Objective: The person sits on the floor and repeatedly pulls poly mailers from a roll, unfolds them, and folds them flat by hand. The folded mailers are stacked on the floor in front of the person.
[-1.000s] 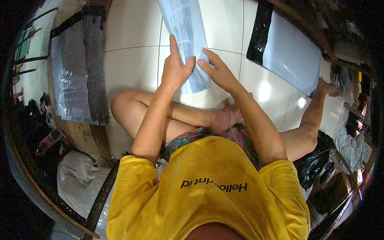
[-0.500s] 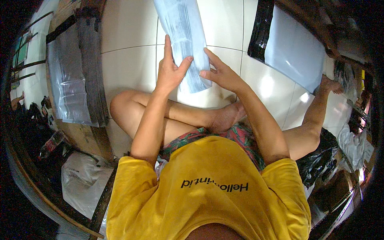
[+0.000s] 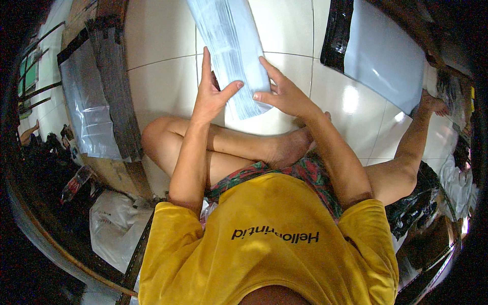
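Observation:
Between my hands is a long stack of pale blue, shiny plastic sheets or bags [image 3: 234, 51], with many layered edges fanned along its left side. Its far end runs out of the top of the head view. My left hand [image 3: 212, 99] holds the left edge near the close end, thumb lying over the layers and index finger pointing up beside it. My right hand [image 3: 290, 97] grips the right edge, thumb on the near corner and fingers along the side. The other fingertips are partly hidden.
On the right lies another pale blue plastic pile [image 3: 381, 56] with a black strip. At left, a clear-and-black plastic stack [image 3: 99, 101] rests on a brown board [image 3: 114, 178]. My crossed leg [image 3: 239, 145] is close below my hands; a bottle [image 3: 76, 183] lies far left.
The whole view has shifted slightly. My left thumb and fingers have spread a little at the stack's left edge, which leans a bit further left at its far end.

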Available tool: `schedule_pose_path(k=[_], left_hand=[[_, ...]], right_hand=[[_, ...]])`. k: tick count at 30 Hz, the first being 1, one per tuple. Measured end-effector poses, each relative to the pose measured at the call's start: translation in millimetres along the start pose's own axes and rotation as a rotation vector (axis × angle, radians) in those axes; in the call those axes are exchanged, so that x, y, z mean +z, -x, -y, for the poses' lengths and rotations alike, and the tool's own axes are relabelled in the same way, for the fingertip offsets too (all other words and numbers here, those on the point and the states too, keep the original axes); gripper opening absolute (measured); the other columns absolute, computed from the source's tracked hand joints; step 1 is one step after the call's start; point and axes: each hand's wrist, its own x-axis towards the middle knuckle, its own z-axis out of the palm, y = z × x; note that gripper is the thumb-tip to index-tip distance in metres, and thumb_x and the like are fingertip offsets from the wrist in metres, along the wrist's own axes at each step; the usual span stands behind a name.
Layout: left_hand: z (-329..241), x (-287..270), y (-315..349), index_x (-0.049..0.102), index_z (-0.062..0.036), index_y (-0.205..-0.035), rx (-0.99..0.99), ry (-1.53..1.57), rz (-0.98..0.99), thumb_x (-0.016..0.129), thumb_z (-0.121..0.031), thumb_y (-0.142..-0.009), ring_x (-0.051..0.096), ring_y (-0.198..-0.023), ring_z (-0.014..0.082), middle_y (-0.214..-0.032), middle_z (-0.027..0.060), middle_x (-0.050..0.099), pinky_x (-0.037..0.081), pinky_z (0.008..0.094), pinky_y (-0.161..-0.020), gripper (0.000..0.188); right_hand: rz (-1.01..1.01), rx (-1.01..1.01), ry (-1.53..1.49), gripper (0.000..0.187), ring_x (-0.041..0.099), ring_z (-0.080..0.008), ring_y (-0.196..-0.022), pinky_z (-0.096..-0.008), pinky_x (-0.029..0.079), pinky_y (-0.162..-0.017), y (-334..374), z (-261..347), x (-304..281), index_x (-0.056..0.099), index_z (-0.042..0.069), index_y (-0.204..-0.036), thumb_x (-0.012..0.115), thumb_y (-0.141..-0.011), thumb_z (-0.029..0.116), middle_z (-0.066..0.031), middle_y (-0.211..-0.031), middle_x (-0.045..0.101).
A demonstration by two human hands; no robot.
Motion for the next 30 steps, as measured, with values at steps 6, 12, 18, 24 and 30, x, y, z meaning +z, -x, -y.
schedule_pose_path(k=[6,12,18,24,30], left_hand=[[7,-4,0,-0.004,-0.0018,-0.161,0.0,0.003,0.03,0.078,-0.004,-0.085,0.048,-0.136,0.0339,-0.153,0.027,0.039,0.043,0.0435,-0.111,0.112],[-8,7,6,0.004,-0.0005,-0.161,0.02,-0.27,-0.001,0.066,-0.026,-0.097,0.05,-0.135,0.0343,-0.145,0.0303,0.048,0.041,0.0417,-0.112,0.093],[-13,13,5,0.038,-0.0012,-0.154,0.108,-0.516,-0.012,0.046,-0.03,-0.106,0.06,-0.104,0.0399,-0.114,0.0306,0.061,0.045,0.0437,-0.097,0.056],[-9,14,1,0.03,-0.0026,-0.157,0.283,-0.547,-0.037,0.046,-0.028,-0.105,0.059,-0.114,0.0427,-0.122,0.0322,0.058,0.044,0.0458,-0.102,0.061],[-29,19,3,0.028,-0.0016,-0.158,0.095,-0.572,0.033,0.046,-0.024,-0.103,0.057,-0.118,0.0455,-0.128,0.0331,0.056,0.044,0.0479,-0.104,0.062]], right_hand=[[-0.015,-0.026,0.051,0.1,0.034,-0.0376,-0.147,-0.0495,0.037,-0.118,-1,-1,1,0.014,0.004,-0.162,0.079,-0.088,0.026,-0.026,-0.163,0.024],[-0.142,-0.086,0.289,0.091,0.032,-0.0362,-0.147,-0.0461,0.04,-0.114,-7,-11,4,0.021,-0.001,-0.158,0.072,-0.093,0.038,-0.0259,-0.16,0.025],[-0.18,0.083,0.199,0.103,0.042,-0.0403,-0.14,-0.0445,0.038,-0.114,-16,16,-6,0.026,-0.008,-0.153,0.072,-0.087,0.056,-0.0327,-0.154,0.035],[-0.243,0.08,0.193,0.116,0.049,-0.0398,-0.136,-0.0431,0.04,-0.113,-10,56,-14,0.018,-0.006,-0.155,0.078,-0.08,0.058,-0.0358,-0.148,0.041],[-0.355,0.157,0.139,0.117,0.045,-0.0382,-0.139,-0.042,0.034,-0.117,-15,38,-25,0.013,-0.006,-0.158,0.076,-0.082,0.057,-0.0347,-0.151,0.037]])
